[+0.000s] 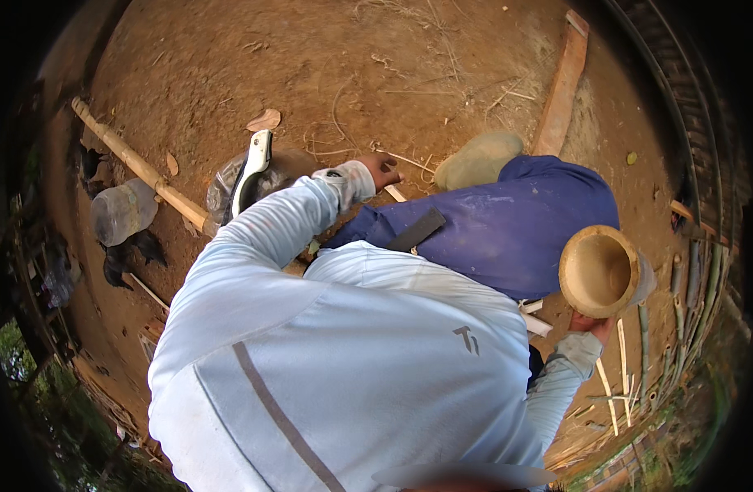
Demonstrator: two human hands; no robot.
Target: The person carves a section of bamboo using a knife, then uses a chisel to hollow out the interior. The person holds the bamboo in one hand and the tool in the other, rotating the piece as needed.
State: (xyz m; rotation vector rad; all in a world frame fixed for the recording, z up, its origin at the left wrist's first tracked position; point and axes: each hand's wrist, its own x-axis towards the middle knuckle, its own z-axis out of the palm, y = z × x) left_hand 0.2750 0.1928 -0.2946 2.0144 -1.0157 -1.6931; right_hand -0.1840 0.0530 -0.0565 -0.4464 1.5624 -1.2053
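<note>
On the right, my right hand [591,324] is closed around the lower side of a hollow bamboo section [600,272]. Its round mouth faces up, showing a pale tan inside. My left hand [382,170] hovers past my left knee with loosely bent fingers, and I see nothing held in it. Just below those fingers is a pale strip of wood [395,193]. A white-and-black tool handle [252,170] stands beside my left forearm; the rest of the tool is hidden. Across my blue trouser leg lies a dark flat piece [417,230].
A long bamboo pole [139,164] lies on the dirt at left, by a clear plastic container [124,213]. A wooden plank [562,86] lies beyond my boot [479,160]. Several cut bamboo lengths [692,279] lie at right, with split strips [624,369] nearby.
</note>
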